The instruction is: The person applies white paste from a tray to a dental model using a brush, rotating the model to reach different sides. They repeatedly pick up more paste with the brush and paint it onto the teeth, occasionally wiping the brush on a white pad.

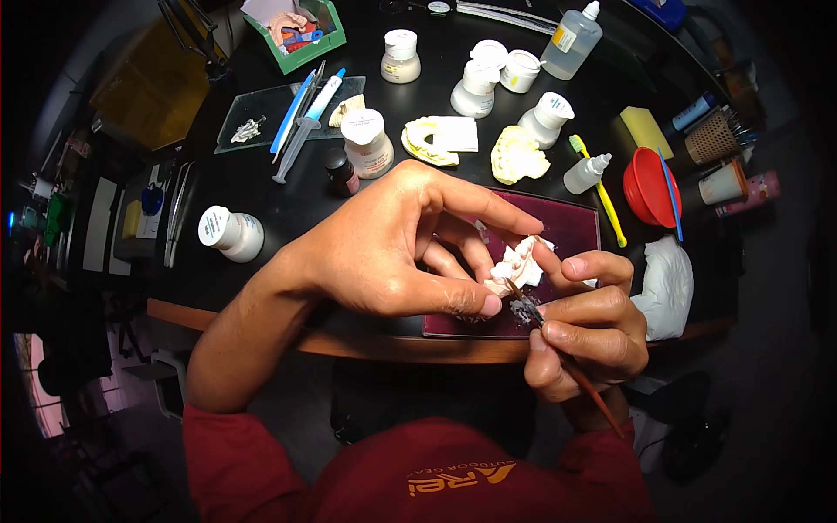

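My left hand is closed on a small whitish-pink dental model, gripping it between thumb and fingertips above a purple glass slab. In my right hand is a fine brush with a reddish-brown handle, held like a pen. Its dark tip reaches the near side of the model; whether it touches cannot be seen clearly. A right fingertip is close to the model's right side. Greyish-white smears lie on the slab beneath the hands. Part of the model is hidden by my fingers.
Behind my hands are yellowish dental casts, several white-capped jars and a dropper bottle. At right are a yellow toothbrush, a red rubber bowl and crumpled white tissue. A syringe lies at left.
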Available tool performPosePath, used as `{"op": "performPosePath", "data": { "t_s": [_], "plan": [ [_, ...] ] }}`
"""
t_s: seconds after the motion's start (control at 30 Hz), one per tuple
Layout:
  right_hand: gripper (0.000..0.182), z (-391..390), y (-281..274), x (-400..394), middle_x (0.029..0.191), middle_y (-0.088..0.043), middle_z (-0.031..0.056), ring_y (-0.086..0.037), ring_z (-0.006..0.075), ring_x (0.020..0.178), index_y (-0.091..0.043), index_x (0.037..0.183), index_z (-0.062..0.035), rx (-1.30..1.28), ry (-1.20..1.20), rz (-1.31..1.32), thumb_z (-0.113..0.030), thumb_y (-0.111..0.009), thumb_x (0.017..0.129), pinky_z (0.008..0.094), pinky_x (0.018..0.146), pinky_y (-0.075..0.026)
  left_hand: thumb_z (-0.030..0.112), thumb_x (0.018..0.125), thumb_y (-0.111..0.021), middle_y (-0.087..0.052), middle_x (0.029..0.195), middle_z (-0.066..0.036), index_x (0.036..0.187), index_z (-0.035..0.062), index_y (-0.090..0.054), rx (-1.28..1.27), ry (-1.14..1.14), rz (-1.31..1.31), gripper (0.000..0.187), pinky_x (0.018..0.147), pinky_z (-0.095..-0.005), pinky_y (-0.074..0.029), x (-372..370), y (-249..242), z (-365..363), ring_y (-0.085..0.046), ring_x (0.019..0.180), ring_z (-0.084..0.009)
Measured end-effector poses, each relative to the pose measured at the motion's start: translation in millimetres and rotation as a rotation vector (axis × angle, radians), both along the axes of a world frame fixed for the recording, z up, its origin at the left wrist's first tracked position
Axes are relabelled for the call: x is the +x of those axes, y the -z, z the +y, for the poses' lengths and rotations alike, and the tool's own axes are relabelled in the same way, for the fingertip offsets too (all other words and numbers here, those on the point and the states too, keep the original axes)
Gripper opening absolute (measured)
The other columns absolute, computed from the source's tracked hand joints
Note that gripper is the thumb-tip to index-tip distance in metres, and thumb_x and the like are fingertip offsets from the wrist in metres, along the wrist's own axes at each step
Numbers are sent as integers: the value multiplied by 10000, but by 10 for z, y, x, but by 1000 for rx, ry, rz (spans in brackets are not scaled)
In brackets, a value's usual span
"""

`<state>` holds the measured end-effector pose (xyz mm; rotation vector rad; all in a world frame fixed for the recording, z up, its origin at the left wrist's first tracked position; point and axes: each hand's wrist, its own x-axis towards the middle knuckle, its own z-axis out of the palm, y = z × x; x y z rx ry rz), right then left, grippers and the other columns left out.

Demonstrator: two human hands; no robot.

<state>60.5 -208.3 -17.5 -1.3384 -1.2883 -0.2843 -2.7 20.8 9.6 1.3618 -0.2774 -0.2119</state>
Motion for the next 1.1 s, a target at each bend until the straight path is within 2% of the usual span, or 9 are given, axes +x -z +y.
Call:
{"op": "performPosePath", "data": {
  "t_s": [0.07,0.17,0.77,0.87,0.97,1.1],
  "plan": [
    [177,4,-1,2,879,-673,73,-623,305,1098,-707,941,-52,2,-3,3,11,-774,790,466,941,-624,-92,826,-721,-709,1022,-183,1291,-115,-588,3,2,-2,485,766,-276,-631,3,0,2,-741,919,-199],
    [181,8,5,5,880,-673,73,-623,304,1097,-708,946,-52,2,-9,3,10,-775,789,469,939,-624,-124,773,-757,-660,1167,-211,1295,-147,-585,-8,-13,47,550,779,-254,-634,0,-13,-2,-714,973,-188],
    [189,-9,-6,17,884,-674,73,-624,305,1080,-707,947,-52,-8,-1,-22,6,-772,780,475,918,-634,-120,779,-756,-656,1166,-203,1303,-139,-585,-2,-2,36,552,786,-249,-632,-3,-24,5,-713,980,-191],
    [183,-10,-7,16,890,-676,75,-625,303,1079,-709,946,-52,-14,-5,-20,4,-776,784,477,919,-633,-92,825,-741,-705,1048,-179,1292,-112,-589,-2,8,-12,492,764,-271,-630,-5,-13,0,-738,928,-193],
    [178,-4,0,22,894,-679,76,-625,302,1078,-712,944,-52,-11,-11,-25,-1,-780,788,477,920,-633,-89,824,-747,-706,1044,-177,1291,-112,-589,-4,8,-15,494,764,-271,-630,-1,-3,2,-737,927,-191],
    [176,-2,8,19,896,-683,76,-624,301,1078,-716,943,-53,-4,-12,-26,-7,-786,789,475,921,-633,-126,772,-757,-655,1166,-199,1296,-138,-592,-9,-4,37,550,781,-239,-630,-5,-27,0,-713,973,-183]
  ]
}}
